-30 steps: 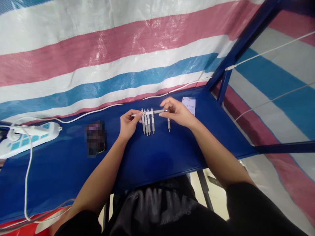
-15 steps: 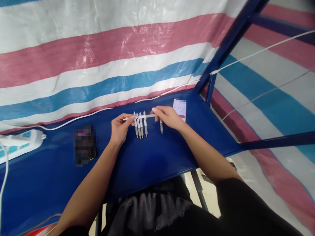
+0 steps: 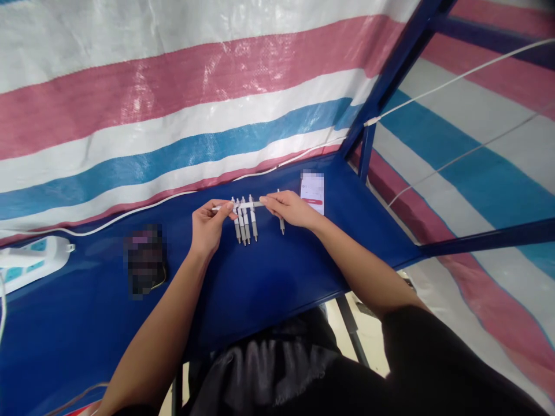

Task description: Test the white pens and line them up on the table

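A white and grey pen [image 3: 248, 204] lies crosswise between my hands. My left hand [image 3: 211, 224] pinches its left end, and my right hand [image 3: 289, 208] has thumb and fingers closed on its right end. Below the held pen, several similar pens [image 3: 243, 225] rest side by side on the blue table [image 3: 269, 271], tips toward me. Another pen [image 3: 281, 225] lies apart from them, partly covered by my right hand.
A phone with a lit screen [image 3: 313, 190] lies behind my right hand. On the left are a dark, blurred-out object [image 3: 145, 260] and a white power strip [image 3: 39, 260]. A white cable [image 3: 169, 199] runs along the back edge, beside a striped sheet [image 3: 182, 121].
My right hand has moved its grip inward along the held pen, covering the right end that showed before. The whole view has shifted slightly.
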`<control>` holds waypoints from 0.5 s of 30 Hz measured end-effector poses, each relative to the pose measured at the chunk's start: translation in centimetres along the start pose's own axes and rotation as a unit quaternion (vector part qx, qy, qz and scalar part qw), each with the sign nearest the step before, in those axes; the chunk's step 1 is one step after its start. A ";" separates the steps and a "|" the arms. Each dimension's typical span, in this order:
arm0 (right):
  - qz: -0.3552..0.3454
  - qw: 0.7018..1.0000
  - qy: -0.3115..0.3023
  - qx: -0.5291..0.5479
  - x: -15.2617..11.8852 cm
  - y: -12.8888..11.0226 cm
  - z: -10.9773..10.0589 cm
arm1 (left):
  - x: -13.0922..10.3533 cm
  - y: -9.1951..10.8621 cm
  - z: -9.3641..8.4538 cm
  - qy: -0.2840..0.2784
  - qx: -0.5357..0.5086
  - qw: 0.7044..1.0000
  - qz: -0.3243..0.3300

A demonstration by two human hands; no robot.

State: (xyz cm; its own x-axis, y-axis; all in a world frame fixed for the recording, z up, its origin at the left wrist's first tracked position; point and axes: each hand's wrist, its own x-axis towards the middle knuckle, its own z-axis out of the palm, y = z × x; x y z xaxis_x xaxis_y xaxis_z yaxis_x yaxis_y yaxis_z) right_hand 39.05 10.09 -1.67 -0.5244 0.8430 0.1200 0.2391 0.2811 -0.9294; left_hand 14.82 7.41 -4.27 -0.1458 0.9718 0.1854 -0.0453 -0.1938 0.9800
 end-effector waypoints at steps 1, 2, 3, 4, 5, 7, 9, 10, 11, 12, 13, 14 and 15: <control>0.006 1.000 -0.009 0.015 0.0 0.0 -0.1 | 0.0 0.3 -0.1 -0.009 0.002 1.000 0.007; 0.014 0.999 -0.020 0.034 -0.1 0.0 -0.2 | 0.0 0.6 -0.3 -0.017 0.005 1.000 0.014; 0.021 0.998 -0.039 0.053 -0.1 -0.1 -0.4 | -0.1 0.9 -0.5 -0.025 0.009 0.999 0.020; 0.026 0.995 -0.069 0.068 -0.2 -0.1 -0.7 | -0.1 1.3 -0.7 -0.033 0.013 0.999 0.024; 0.029 0.991 -0.104 0.077 -0.2 -0.1 -1.0 | -0.1 1.6 -0.9 -0.044 0.016 0.999 0.024; 0.021 0.981 -0.176 0.078 -0.3 -0.2 -1.7 | 0.0 2.3 -1.0 -0.092 0.024 0.995 0.006; -0.011 0.981 -0.179 0.076 -0.3 -0.1 -2.2 | 0.4 2.8 -0.6 -0.156 0.043 0.986 -0.023; -0.030 0.984 -0.155 0.082 -0.2 0.0 -2.3 | 0.7 3.1 -0.2 -0.184 0.057 0.981 -0.033; -0.048 0.987 -0.123 0.091 -0.2 0.0 -2.3 | 1.1 3.3 0.5 -0.205 0.071 0.975 -0.036; -0.063 0.989 -0.090 0.102 -0.1 0.1 -2.2 | 1.6 3.4 1.2 -0.218 0.083 0.972 -0.032; -0.073 0.989 -0.062 0.115 0.0 0.2 -2.0 | 2.2 3.6 2.1 -0.227 0.091 0.969 -0.023; -0.077 0.988 -0.039 0.127 0.0 0.2 -1.7 | 2.7 3.6 3.0 -0.232 0.091 0.968 -0.012; -0.076 0.987 -0.019 0.137 0.1 0.3 -1.5 | 3.3 3.6 3.9 -0.230 0.085 0.969 -0.001</control>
State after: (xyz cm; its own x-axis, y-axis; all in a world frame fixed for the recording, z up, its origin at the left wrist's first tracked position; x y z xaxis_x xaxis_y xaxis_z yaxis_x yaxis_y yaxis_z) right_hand 40.32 10.96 -1.42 -0.5695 0.7811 0.2562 -0.0721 0.2630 -0.9621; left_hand 18.05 10.42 0.13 0.3122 0.9368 0.1582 0.1243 -0.2053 0.9708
